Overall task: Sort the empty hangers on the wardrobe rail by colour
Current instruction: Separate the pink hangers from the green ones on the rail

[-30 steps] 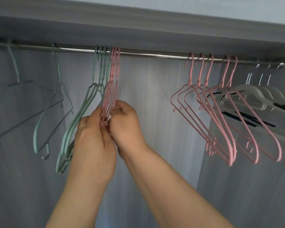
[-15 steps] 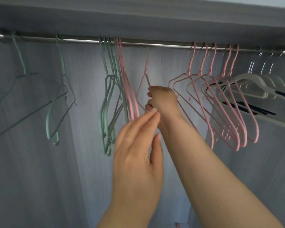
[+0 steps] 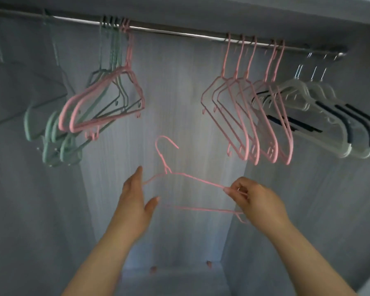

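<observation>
One pink hanger (image 3: pixel 198 180) is off the rail (image 3: pixel 179 34), low in the gap btwn the green hangers (image 3: pixel 51 146) and the pink group (image 3: pixel 244 124). R hand (image 3: pixel 263 201) pinches its shoulder end w/ thumb and fingers. L hand (image 3: pixel 135 201) is flat at the other end, fingers pressed together, thumb spread.

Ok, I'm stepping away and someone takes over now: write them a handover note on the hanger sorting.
Right hand pinches the right end of a loose pink hanger, off the rail. Left hand open at its left end; contact unclear.
Done: five pink hangers grouped right of centre, white hangers far right, green hangers left.
Left: hang the held one with the pink group, then move the two pink hangers hanging against the green ones.
</observation>
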### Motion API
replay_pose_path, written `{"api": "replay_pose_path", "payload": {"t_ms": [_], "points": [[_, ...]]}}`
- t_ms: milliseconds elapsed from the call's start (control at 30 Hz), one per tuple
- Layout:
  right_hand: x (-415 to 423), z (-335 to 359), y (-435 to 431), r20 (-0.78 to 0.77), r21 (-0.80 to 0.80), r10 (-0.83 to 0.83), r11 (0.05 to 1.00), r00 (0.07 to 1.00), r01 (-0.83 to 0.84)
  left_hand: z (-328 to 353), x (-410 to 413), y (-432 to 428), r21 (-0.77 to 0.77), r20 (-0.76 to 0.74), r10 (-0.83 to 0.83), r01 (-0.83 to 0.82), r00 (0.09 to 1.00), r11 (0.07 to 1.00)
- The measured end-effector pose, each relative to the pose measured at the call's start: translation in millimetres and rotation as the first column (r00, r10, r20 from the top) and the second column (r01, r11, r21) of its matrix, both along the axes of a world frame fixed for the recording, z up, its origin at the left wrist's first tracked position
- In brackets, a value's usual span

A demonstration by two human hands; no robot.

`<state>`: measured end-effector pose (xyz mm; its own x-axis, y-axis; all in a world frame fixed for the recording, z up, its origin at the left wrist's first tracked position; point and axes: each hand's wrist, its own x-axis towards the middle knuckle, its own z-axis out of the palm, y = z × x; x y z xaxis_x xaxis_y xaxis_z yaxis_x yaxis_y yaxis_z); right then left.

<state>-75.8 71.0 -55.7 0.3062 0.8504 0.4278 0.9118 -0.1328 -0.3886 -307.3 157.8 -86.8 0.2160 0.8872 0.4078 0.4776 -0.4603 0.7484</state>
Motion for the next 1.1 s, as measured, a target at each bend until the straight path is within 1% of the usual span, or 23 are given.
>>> {"api": "replay_pose_path", "payload": {"t_ms": [33,100,167,200,233,300,367,400,433,500,567,600,633,667,700,733,800,867,900,967,1033,1100], "points": [[6.3,0.5,-1.5,-0.015,0.009,0.029,1.0,0.999,-0.029,-6.8,-4.4,8.5,-0.054,-0.04,0.037,-0.039,0.999,0.998],[19.1,-2.5,1.9,-0.113,0.044,0.132,0.991,0.985,-0.128,-17.9,-14.6,22.5,-0.125,-0.135,0.107,-0.124,0.985,0.984],[30.4,-9.3,9.9,-0.255,0.113,0.261,0.964,0.931,-0.24,-27.4,-28.7,29.3,-0.117,-0.274,0.178,-0.216,0.945,0.969],[35.8,-12.2,14.2,-0.314,0.136,0.309,0.951,0.898,-0.28,-28.4,-38.2,28.4,-0.1,-0.315,0.206,-0.248,0.927,0.964],[41.3,-14.1,17.7,-0.35,0.148,0.335,0.942,0.875,-0.301,-31.0,-49.0,28.8,-0.085,-0.336,0.211,-0.253,0.918,0.964],[52.8,-19.9,23.4,-0.382,0.166,0.351,0.936,0.855,-0.31,-27.1,-73.3,11.6,-0.122,-0.331,0.174,-0.224,0.927,0.967],[63.6,-32.6,32.3,-0.36,0.191,0.331,0.941,0.872,-0.278,-23.5,-96.4,-11.4,-0.181,-0.271,0.112,-0.165,0.956,0.97],[67.5,-40.9,37.7,-0.335,0.198,0.296,0.95,0.895,-0.24,-18.0,-104.6,-25.5,-0.196,-0.209,0.093,-0.136,0.973,0.971],[67.6,-47.7,41.8,-0.317,0.205,0.245,0.961,0.916,-0.186,-12.5,-112.5,-39.0,-0.221,-0.131,0.085,-0.113,0.988,0.969],[62.1,-60.7,52.2,-0.358,0.226,0.174,0.969,0.917,-0.095,1.0,-117.1,-72.5,-0.294,0.05,0.081,-0.062,0.996,0.954],[42.7,-68.8,61.2,-0.384,0.185,0.099,0.982,0.918,-0.029,6.9,-117.6,-93.9,-0.327,0.174,0.128,-0.066,0.976,0.943],[28.0,-71.6,64.7,-0.382,0.153,0.06,0.988,0.922,-0.001,6.3,-115.6,-100.4,-0.324,0.213,0.177,-0.102,0.961,0.941],[8.3,-69.4,64.8,-0.382,0.135,0.05,0.991,0.923,0.003,7.4,-114.4,-108.2,-0.317,0.244,0.241,-0.158,0.939,0.935],[-14.5,-66.0,63.6,-0.396,0.126,0.086,0.991,0.914,-0.038,2.5,-114.3,-110.3,-0.313,0.271,0.289,-0.2,0.918,0.928],[-39.7,-56.8,56.8,-0.41,0.135,0.166,0.984,0.897,-0.12,3.0,-110.7,-114.9,-0.297,0.264,0.313,-0.231,0.912,0.926],[-64.1,-45.1,48.9,-0.446,0.162,0.275,0.961,0.852,-0.225,5.8,-104.0,-118.2,-0.292,0.271,0.326,-0.245,0.906,0.924],[-106.0,-13.4,30.7,-0.518,0.228,0.49,0.869,0.701,-0.439,21.0,-82.1,-124.5,-0.24,0.264,0.377,-0.318,0.888,0.917],[-131.2,18.9,19.3,-0.562,0.26,0.607,0.775,0.562,-0.577,37.1,-56.0,-127.9,-0.165,0.272,0.415,-0.382,0.868,0.909],[-137.3,33.1,18.6,-0.564,0.286,0.639,0.745,0.524,-0.602,45.5,-44.9,-129.9,-0.114,0.242,0.402,-0.385,0.883,0.916],[-141.5,57.7,25.0,-0.551,0.361,0.67,0.729,0.498,-0.581,61.0,-26.7,-133.2,-0.021,0.193,0.372,-0.375,0.908,0.927],[-139.9,77.0,35.7,-0.54,0.444,0.679,0.731,0.497,-0.518,70.0,-11.3,-133.6,0.114,0.084,0.362,-0.37,0.928,0.922],[-135.1,90.4,47.7,-0.516,0.517,0.678,0.733,0.523,-0.441,72.2,2.7,-129.5,0.243,0.02,0.308,-0.303,0.951,0.921]]}}
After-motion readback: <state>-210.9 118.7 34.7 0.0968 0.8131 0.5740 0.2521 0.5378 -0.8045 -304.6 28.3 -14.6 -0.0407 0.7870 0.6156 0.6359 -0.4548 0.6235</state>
